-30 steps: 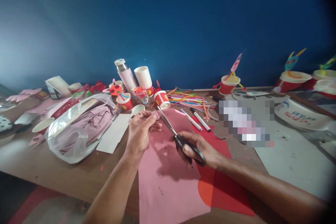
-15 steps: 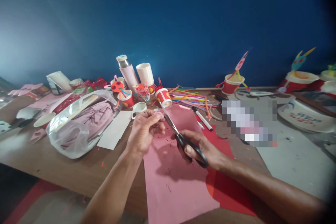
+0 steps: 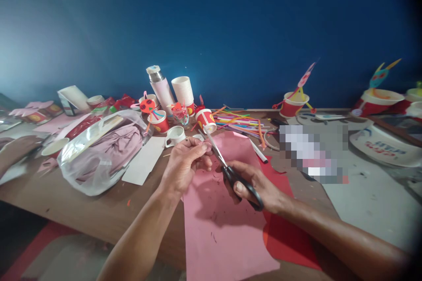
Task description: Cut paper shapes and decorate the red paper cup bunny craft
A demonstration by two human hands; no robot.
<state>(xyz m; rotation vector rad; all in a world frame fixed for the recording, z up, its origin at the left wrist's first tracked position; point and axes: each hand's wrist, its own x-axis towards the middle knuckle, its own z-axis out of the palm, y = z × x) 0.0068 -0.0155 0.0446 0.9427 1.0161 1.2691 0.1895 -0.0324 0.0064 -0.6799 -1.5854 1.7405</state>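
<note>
In my right hand (image 3: 252, 184) is a pair of black-handled scissors (image 3: 235, 180), blades pointing up and left, slightly parted. My left hand (image 3: 186, 160) is closed in a pinch right beside the blade tips. A small pinkish bit seems to show at its fingertips, too small to name. Beneath both hands lies a sheet of pink paper (image 3: 231, 237) with small dark scraps on it. Red paper (image 3: 293, 241) sticks out from under its right side.
Behind my hands stand a white mug (image 3: 175, 135), a decorated paper cup (image 3: 158, 122), stacked cups (image 3: 183, 91), a thermos (image 3: 161, 90) and colourful pipe cleaners (image 3: 239, 123). A plastic bag (image 3: 82, 175) lies left. Another person's hand (image 3: 20, 151) is at the far left.
My left fingers and the scissors have shifted slightly right, and the blades have parted a little. Another person's hand has come into view at the far left.
</note>
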